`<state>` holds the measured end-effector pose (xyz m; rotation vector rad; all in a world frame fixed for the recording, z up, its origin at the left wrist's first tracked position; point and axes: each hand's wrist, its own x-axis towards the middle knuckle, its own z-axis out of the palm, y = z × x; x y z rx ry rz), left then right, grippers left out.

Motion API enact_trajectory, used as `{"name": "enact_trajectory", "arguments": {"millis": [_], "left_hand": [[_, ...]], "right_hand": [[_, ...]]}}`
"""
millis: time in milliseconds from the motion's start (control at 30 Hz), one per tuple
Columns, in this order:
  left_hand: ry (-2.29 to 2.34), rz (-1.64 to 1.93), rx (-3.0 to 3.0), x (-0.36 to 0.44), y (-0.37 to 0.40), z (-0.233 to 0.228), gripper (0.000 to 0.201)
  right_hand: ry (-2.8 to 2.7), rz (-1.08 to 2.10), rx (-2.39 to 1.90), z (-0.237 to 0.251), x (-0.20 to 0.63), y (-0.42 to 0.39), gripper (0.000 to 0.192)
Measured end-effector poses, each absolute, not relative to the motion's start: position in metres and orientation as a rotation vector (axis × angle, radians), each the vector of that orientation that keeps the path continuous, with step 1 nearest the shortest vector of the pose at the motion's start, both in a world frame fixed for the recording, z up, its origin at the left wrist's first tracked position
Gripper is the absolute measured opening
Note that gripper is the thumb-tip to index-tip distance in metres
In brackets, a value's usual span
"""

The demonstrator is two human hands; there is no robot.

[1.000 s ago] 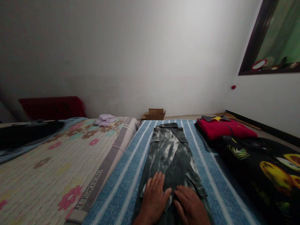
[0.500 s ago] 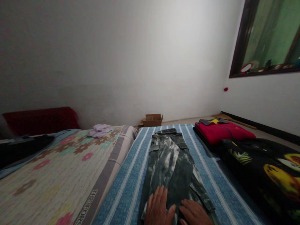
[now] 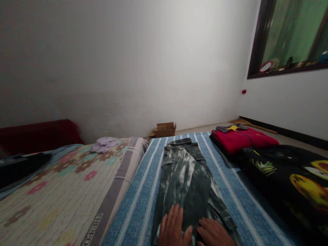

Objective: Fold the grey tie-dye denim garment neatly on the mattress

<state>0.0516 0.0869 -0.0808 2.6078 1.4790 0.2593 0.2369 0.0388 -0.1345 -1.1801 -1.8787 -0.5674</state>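
Note:
Grey-green tie-dye cargo pants (image 3: 188, 174) lie lengthwise on a blue and white striped cloth (image 3: 137, 186), the waistband at the far end. My left hand (image 3: 173, 227) rests flat on the near part of the pants, fingers stretched out and pointing away from me. Just right of it, my right hand (image 3: 214, 232) also lies on the fabric, palm down, its fingers angled to the left. Neither hand grips anything. The near ends of the pants run out of view below my hands.
On the right are a folded red garment (image 3: 242, 139) and a black garment with fruit prints (image 3: 289, 181). To the left, a flowered bed cover (image 3: 69, 191) carries a pale lilac cloth (image 3: 104, 145). A cardboard box (image 3: 165, 130) sits by the wall.
The view has turned slightly to the right. Both hands stay flat in nearly the same place on the pants, which look unchanged.

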Motion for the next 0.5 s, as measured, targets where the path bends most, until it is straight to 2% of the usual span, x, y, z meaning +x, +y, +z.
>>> {"name": "enact_trajectory", "arguments": {"millis": [267, 500], "left_hand": [[1.520, 0.324, 2.504, 0.063, 0.070, -0.057, 0.052], [1.534, 0.287, 2.481, 0.068, 0.065, -0.049, 0.053]], "right_hand": [[-1.916, -0.376, -1.275, -0.105, 0.235, 0.018, 0.026], [-1.910, -0.175, -1.378, -0.095, 0.231, 0.006, 0.027]]}}
